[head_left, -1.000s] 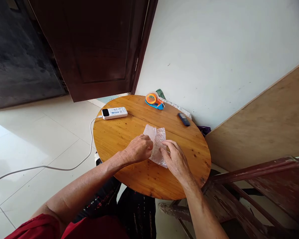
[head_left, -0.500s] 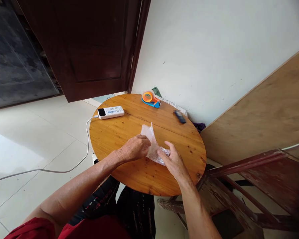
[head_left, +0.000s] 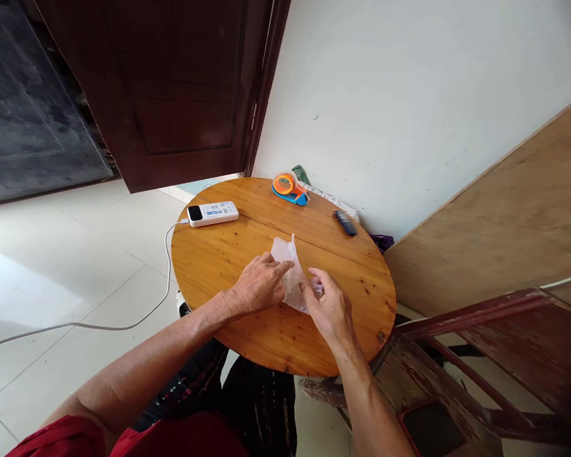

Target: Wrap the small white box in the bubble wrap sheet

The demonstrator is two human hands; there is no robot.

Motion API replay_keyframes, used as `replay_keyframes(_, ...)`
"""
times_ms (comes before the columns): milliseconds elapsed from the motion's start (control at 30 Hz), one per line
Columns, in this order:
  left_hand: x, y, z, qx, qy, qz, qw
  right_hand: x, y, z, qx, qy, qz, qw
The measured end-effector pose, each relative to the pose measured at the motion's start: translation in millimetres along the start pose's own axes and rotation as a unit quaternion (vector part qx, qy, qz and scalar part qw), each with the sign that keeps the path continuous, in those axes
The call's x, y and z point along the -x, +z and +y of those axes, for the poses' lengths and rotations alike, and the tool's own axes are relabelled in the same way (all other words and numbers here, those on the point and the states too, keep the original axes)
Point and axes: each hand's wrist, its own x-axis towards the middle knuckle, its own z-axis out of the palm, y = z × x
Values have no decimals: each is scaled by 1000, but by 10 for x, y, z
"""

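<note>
A piece of clear bubble wrap (head_left: 294, 289) lies loosely folded on the round wooden table (head_left: 247, 336), with one pointed corner sticking up at its far end. My left hand (head_left: 262, 284) rests at its left side, index finger stretched out across the sheet and thumb apart below it. From the right, my right hand (head_left: 330, 306) grips the wrap's folded right part, thumb on the near side and fingers curled on the far side. Whether anything is wrapped inside cannot be made out.
An orange and blue tape dispenser (head_left: 289, 188) stands at the table's far edge. A white device (head_left: 213, 214) with a cable (head_left: 167, 260) lies at the left. A dark blurred object (head_left: 345, 223) sits at the right. A worn wooden chair (head_left: 485, 368) stands beside the table.
My left index finger has straightened out over the bubble wrap, from a more curled hand. My right fingers have closed in around the wrap's right part.
</note>
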Motion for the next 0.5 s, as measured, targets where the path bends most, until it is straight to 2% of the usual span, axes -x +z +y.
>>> replay_keyframes(67, -3, 12, -10, 10, -8, 0, 1000, -8, -64, -38, 2, -70, 2, 998)
replay_keyframes(167, -2, 44, -38, 26, -6, 0, 1000, -83, -115, -54, 39, -114, -74, 990)
replay_keyframes(300, 9, 91, -82, 35, 1, 16, 999, -242, -141, -10, 91, -87, -182, 975)
replay_keyframes(400, 14, 106, -100, 40, 11, 22, 999, -311, -156, 52, 42, -60, -222, 972)
replay_keyframes(500, 13, 111, -106, 44, 6, 23, 999, -296, -126, 133, -34, 6, -240, 970)
